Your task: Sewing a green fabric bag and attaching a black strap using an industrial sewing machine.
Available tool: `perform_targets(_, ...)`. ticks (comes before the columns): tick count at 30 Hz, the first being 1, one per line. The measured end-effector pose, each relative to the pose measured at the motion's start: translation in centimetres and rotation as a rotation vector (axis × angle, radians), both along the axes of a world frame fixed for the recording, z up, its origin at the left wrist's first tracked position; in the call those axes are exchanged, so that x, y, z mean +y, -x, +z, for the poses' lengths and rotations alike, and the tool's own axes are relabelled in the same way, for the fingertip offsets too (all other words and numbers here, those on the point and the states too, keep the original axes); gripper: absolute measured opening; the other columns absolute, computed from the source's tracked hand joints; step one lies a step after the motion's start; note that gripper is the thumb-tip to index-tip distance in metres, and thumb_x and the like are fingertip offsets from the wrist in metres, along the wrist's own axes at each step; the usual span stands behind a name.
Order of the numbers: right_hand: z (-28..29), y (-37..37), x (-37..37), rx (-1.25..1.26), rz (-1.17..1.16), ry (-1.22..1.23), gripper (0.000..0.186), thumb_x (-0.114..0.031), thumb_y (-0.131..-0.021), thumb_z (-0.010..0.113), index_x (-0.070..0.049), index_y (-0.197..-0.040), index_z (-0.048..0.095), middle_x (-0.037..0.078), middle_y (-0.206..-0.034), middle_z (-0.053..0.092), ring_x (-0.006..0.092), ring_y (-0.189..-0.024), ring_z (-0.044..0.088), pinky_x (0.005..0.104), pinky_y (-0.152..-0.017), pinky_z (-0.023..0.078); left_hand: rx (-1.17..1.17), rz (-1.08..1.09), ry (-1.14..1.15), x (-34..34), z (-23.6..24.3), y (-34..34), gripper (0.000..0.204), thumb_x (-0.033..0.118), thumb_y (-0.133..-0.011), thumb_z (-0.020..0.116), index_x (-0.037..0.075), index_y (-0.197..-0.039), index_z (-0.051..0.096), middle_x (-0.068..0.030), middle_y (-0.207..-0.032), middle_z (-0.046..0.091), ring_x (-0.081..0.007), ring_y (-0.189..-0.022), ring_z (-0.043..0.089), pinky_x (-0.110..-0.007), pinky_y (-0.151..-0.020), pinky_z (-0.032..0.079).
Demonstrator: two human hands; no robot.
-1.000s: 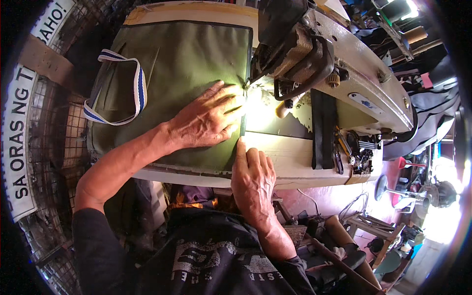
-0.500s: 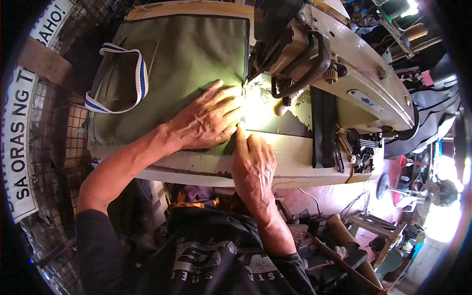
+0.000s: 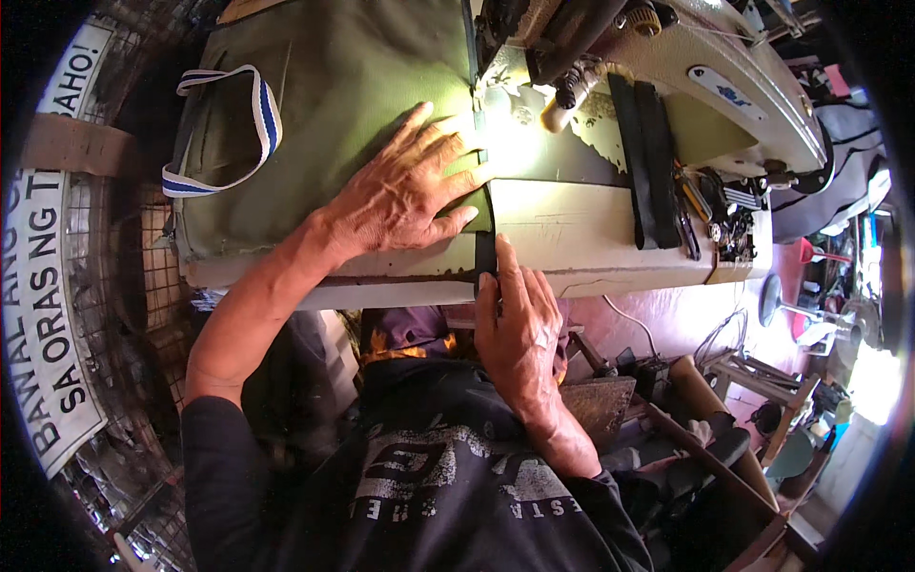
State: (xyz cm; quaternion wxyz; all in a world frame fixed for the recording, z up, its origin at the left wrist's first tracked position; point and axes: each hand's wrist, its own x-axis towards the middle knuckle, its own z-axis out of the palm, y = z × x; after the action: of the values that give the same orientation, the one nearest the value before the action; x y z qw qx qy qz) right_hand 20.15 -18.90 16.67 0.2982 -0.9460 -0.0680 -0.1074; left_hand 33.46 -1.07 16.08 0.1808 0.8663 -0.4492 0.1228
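My left hand (image 3: 405, 195) lies flat with spread fingers on an olive-green fabric panel (image 3: 324, 95), its fingertips at the panel's right edge. A narrow black binding tape (image 3: 485, 255) runs along that edge and hangs toward the table's front. My right hand (image 3: 522, 324) pinches the tape between thumb and forefinger just at the front edge. Beyond my left fingertips, the tape and panel edge lead under the brightly lit needle area of a sewing machine (image 3: 658, 67). A white-and-blue strap handle (image 3: 270, 124) loops up from the panel's left part.
Dark folded straps (image 3: 653, 172) lie across the machine table (image 3: 572, 219) on the right, beside small hand tools (image 3: 694, 205). A wire mesh wall (image 3: 157, 257) with a white sign (image 3: 71, 381) stands on the left. Wooden pieces (image 3: 710, 458) clutter the lower right.
My right hand has moved toward me along the tape, away from my left hand, baring more tape. My left fingers have spread wider. The whole view has shifted, so the table sits higher.
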Motion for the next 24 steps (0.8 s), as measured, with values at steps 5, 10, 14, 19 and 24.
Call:
perform_targets(5, 0.0, -0.18, -0.19, 0.015, 0.059, -0.022, 0.047, -0.002, -0.086, 0.063, 0.005, -0.132, 0.054, 0.016, -0.081, 0.059, 0.0336, -0.075, 0.059, 0.0446, -0.071, 0.05, 0.046, -0.037, -0.018, 0.33, -0.34, -0.07, 0.046, 0.029, -0.086, 0.069, 0.015, -0.129, 0.062, -0.0111, -0.136, 0.055, -0.035, -0.13, 0.049, -0.057, -0.118, 0.029)
perform_targets(10, 0.22, -0.45, -0.44, 0.016, 0.039, -0.075, 0.044, -0.002, -0.085, 0.063, 0.001, -0.128, 0.057, 0.014, -0.078, 0.058, 0.0323, -0.074, 0.058, 0.0443, -0.071, 0.049, 0.014, -0.055, 0.002, 0.26, -0.58, -0.02, 0.045, 0.028, -0.086, 0.068, 0.015, -0.128, 0.062, -0.0091, -0.138, 0.056, -0.0342, -0.134, 0.047, -0.057, -0.118, 0.029)
perform_targets(14, 0.32, -0.53, -0.58, 0.032, 0.05, -0.091, 0.044, -0.003, -0.084, 0.063, 0.001, -0.128, 0.057, 0.014, -0.078, 0.058, 0.032, -0.074, 0.058, 0.0441, -0.07, 0.049, 0.03, -0.059, 0.021, 0.23, -0.35, 0.02, 0.043, 0.026, -0.086, 0.069, 0.016, -0.127, 0.064, -0.0091, -0.138, 0.056, -0.0338, -0.134, 0.047, -0.056, -0.118, 0.029)
perform_targets(19, 0.19, -0.68, -0.8, 0.029, 0.094, -0.07, 0.043, -0.002, -0.084, 0.063, 0.002, -0.127, 0.058, 0.013, -0.078, 0.057, 0.0307, -0.073, 0.057, 0.0432, -0.07, 0.049, -0.013, -0.089, -0.014, 0.32, -0.17, -0.06, 0.037, 0.029, -0.089, 0.065, 0.017, -0.124, 0.067, -0.0068, -0.135, 0.057, -0.0311, -0.13, 0.049, -0.053, -0.117, 0.031)
perform_targets(24, 0.09, -0.75, -0.7, -0.019, 0.123, 0.037, 0.046, -0.001, -0.082, 0.063, 0.004, -0.127, 0.057, 0.011, -0.078, 0.055, 0.0293, -0.074, 0.056, 0.0424, -0.069, 0.048, 0.037, -0.1, 0.009, 0.41, -0.28, -0.06, 0.039, 0.023, -0.084, 0.071, 0.017, -0.122, 0.068, -0.0085, -0.138, 0.056, -0.0343, -0.133, 0.048, -0.057, -0.116, 0.031)
